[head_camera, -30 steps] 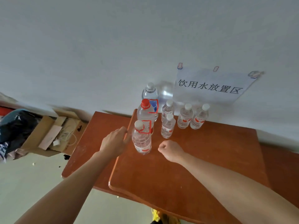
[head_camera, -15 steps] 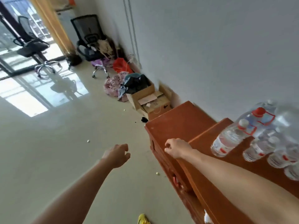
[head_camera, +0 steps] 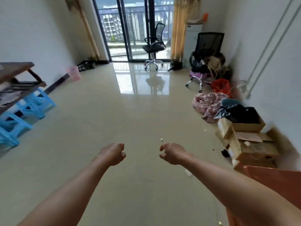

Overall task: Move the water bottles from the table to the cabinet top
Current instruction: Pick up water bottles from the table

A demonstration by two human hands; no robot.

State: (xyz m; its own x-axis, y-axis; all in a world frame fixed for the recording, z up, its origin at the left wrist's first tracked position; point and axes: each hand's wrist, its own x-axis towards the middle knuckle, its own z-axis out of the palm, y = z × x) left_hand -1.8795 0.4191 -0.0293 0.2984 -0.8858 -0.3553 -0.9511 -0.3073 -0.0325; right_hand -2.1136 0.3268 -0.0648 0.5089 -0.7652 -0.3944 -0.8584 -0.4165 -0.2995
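Note:
No water bottle shows in the head view. Both my arms reach forward over the bare tiled floor. My left hand (head_camera: 112, 154) is empty, its fingers loosely curled with a gap to the thumb. My right hand (head_camera: 172, 153) is also empty and curled the same way, about a hand's width to the right of the left one. A corner of the red-brown wooden cabinet (head_camera: 276, 181) sits at the lower right, partly behind my right forearm. A dark wooden table (head_camera: 16, 67) is cut off by the left edge.
Blue plastic stools (head_camera: 29, 108) stand under the table on the left. Cardboard boxes (head_camera: 249, 141), clothes and a red bag line the right wall. Two office chairs (head_camera: 154, 46) stand near the glass balcony door, and a pink bin (head_camera: 74, 74) by the left wall.
The view has swung left, away from the cabinet and its bottles, to face down the room. My right hand has left the cabinet edge; both hands now hang over the floor.

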